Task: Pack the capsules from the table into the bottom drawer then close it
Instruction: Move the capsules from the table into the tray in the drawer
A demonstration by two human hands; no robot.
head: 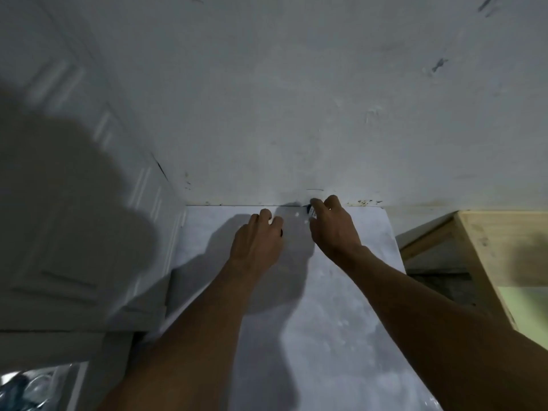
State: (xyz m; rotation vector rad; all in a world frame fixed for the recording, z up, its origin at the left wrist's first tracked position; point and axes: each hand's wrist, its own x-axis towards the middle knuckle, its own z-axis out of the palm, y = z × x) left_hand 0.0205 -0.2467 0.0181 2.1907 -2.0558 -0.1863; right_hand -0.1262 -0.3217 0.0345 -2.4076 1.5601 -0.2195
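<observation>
Gathering step: right hand (332, 229) pinched a capsule (312, 212) at frame centre; left hand's (258, 241) grip curled, contents unclear; drawer next.

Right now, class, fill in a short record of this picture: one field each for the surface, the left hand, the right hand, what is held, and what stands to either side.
surface: pale table pushed against a marked wall
left hand: reaching toward the table's far edge, fingers curled; anything held is hidden
right hand: at the far edge, fingertips pinching a small dark-and-white item, likely a capsule, too small to confirm
left side: white panelled door
right side: wooden frame
drawer: not visible
</observation>
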